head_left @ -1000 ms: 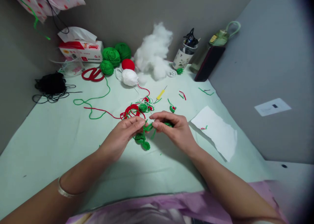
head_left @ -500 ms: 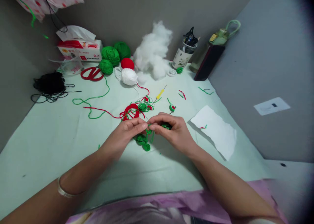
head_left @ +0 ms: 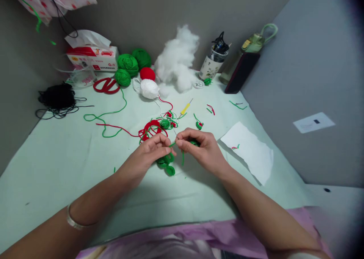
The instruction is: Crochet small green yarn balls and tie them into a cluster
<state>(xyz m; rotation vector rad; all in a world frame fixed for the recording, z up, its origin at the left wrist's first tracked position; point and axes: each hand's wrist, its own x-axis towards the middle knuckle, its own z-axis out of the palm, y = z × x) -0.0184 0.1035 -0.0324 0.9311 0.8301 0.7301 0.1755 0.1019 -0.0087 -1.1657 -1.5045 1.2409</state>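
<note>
My left hand (head_left: 153,149) is closed, its thumb and fingers pinching a small green crocheted piece (head_left: 170,157) that hangs below the fingertips. A short strand of green yarn (head_left: 173,144) spans the gap between both hands. My right hand (head_left: 203,151) pinches a thin needle (head_left: 175,131), its metal shaft sticking up beyond the fingertips. From the right fingers a green yarn end (head_left: 182,158) dangles. Part of another green piece (head_left: 194,142) shows behind the right knuckles. Under the left fingers lies a round green crocheted piece (head_left: 170,170).
Beyond my hands lie red yarn (head_left: 152,128), small red-and-green pieces (head_left: 199,125) and a yellow-handled crochet hook (head_left: 185,108). Scissors (head_left: 106,85), green yarn balls (head_left: 127,64), white stuffing (head_left: 179,58) and a pen cup (head_left: 213,64) stand farther back. Torn paper (head_left: 250,153) lies right.
My right hand has shifted slightly right, opening a gap from the left fingertips with green yarn across it. The green piece under the left fingers has turned a little.
</note>
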